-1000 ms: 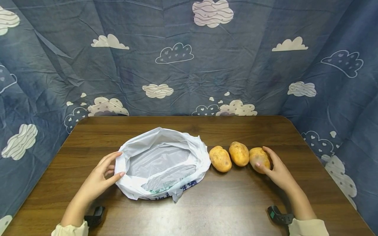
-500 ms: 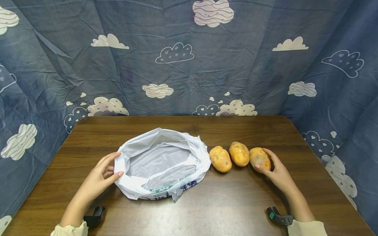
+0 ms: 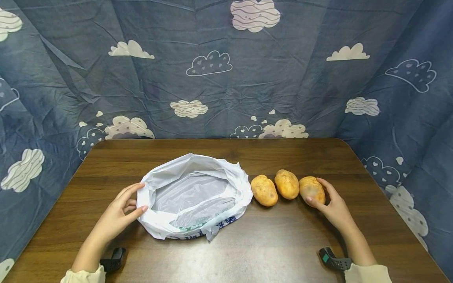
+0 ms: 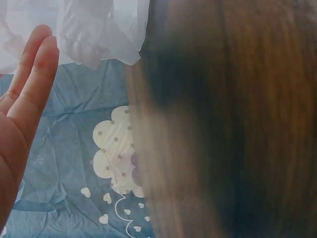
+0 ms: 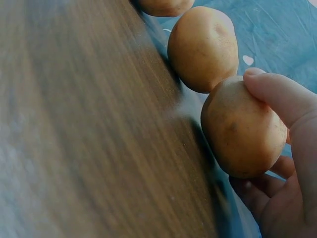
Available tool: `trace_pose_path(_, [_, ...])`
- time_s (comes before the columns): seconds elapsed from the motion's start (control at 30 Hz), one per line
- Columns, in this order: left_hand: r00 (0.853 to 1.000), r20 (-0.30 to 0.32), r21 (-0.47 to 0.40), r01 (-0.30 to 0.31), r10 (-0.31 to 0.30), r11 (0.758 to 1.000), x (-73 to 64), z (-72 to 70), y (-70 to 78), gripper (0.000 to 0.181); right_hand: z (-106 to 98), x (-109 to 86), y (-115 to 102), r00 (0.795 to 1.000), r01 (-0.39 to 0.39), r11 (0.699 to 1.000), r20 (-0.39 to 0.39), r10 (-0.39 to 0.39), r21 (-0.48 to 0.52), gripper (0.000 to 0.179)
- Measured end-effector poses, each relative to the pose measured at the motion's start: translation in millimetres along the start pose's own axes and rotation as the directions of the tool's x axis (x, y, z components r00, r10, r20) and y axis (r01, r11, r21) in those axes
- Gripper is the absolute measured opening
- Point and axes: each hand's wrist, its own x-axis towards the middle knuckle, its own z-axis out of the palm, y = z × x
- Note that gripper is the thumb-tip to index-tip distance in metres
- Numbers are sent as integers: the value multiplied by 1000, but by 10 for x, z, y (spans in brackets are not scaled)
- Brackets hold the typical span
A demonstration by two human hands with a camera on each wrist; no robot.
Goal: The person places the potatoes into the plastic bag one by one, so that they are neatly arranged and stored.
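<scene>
Bag (head view): A crumpled white plastic bag point(image 3: 161, 224) with blue print is lying left of centre, mouth gaping upward; its rim seems folded outward, perhaps keeping that mouth spread.
Left hand (head view): The bare left hand point(image 3: 116, 215) is touching the bag's left edge, fingers fairly straight, thumb apart, no grip evident; probably steadying the bag.
Potatoes (head view): An oval, yellow-brown left potato point(image 3: 264, 191), a similar middle potato point(image 3: 286, 184) and right potato point(image 3: 310, 188) are lying in a row, right of centre, on a dark-brown wood-grain table point(image 3: 269, 243); presumably so placed for easy reach.
Right hand (head view): The bare right hand point(image 3: 333, 208) is curling round the right potato.
Fingers (left wrist view): Two extended fingers are meeting the bag, upper left; thumb not showing.
Right potato (right wrist view): Thumb above and fingers below are holding it, right of centre; its roundness is probably calling for this wide grasp.
</scene>
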Motion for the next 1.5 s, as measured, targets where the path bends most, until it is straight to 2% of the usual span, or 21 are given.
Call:
trace_pose_path(0.73, [1000,6,-2,-14,14,1000,-4,-5,-6,60,-40,1,-77,982,47,999,-181,-51,-28,70])
trace_pose_path(1.27, [1000,3,0,-9,9,1000,-1,-11,-2,60,-64,52,-277,977,82,997,-201,-78,13,73])
trace_pose_path(1.5, [1000,6,1,2,-2,1000,-1,-17,-14,60,-78,111,-341,969,126,992,-216,-121,9,73])
